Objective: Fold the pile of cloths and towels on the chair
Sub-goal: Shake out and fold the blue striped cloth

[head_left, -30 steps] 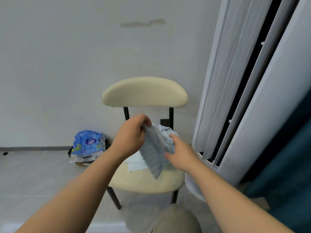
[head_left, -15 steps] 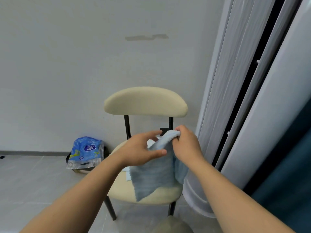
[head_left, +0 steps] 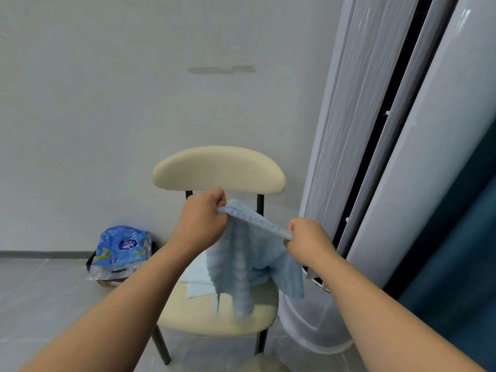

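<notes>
Blue ribbed towel (head_left: 241,261): top edge gripped by clenched left hand (head_left: 201,224) and right hand (head_left: 308,237), hung above cream chair (head_left: 220,170) seat. Grey wall (head_left: 120,103); blue packet (head_left: 120,251) propped on tiled floor (head_left: 40,304).

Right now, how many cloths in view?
2. One ribbed blue towel held up between left hand and right hand; pale blue cloth flat on the chair seat. Others may hide behind the towel.

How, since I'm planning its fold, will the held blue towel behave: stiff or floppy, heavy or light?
Probably floppy: the blue towel sags in loose folds below the edge stretched between left hand and right hand. Likely light: two pinches hold it.
</notes>
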The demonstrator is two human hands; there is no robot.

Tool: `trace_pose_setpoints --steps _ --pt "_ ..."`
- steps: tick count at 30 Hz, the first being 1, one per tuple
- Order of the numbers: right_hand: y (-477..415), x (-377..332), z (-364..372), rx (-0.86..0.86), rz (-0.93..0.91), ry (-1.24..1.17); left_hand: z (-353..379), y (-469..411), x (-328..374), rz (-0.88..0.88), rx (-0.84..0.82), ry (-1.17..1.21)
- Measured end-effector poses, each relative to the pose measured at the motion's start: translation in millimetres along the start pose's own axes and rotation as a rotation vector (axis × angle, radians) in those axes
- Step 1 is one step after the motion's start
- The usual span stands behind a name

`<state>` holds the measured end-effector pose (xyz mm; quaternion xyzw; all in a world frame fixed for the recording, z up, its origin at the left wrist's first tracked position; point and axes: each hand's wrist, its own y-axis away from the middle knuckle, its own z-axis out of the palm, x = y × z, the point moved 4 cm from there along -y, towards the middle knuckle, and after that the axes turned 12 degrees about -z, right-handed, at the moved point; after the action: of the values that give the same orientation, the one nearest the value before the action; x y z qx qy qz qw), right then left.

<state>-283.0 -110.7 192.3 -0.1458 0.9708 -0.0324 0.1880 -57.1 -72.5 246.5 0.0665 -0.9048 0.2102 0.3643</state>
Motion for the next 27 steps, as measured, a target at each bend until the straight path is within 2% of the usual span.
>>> trace_pose_setpoints --steps 3,7,10,14,17,19,21,24,27 --pt "-7 0 -7 -0.03 0.01 -0.015 -5 -2 3 0.018 0.063 0.002" --pt "-15 -3 -34 0.17 0.07 -0.101 -12 -3 4 0.024 0.121 0.005" --pt "-20 -6 -57 0.325 0.151 -0.27 -11 0 5 0.138 0.049 -0.044" --pt "-20 -17 -87 0.505 0.133 -0.416 2 18 11 0.374 -0.107 -0.15" --pt "-23 -23 -101 0.586 0.148 -0.531 12 30 11 0.393 -0.105 -0.16" --pt "-27 -24 -104 0.604 0.18 -0.595 15 36 13 0.379 -0.078 -0.119" --pt "-30 -25 -104 0.598 0.204 -0.601 18 44 23 0.529 -0.011 -0.142" --pt "-31 -27 -108 0.574 0.208 -0.516 22 55 36 0.755 0.077 -0.339" --pt "-29 -28 -110 0.557 0.182 -0.487 30 60 37 0.812 0.061 -0.477"
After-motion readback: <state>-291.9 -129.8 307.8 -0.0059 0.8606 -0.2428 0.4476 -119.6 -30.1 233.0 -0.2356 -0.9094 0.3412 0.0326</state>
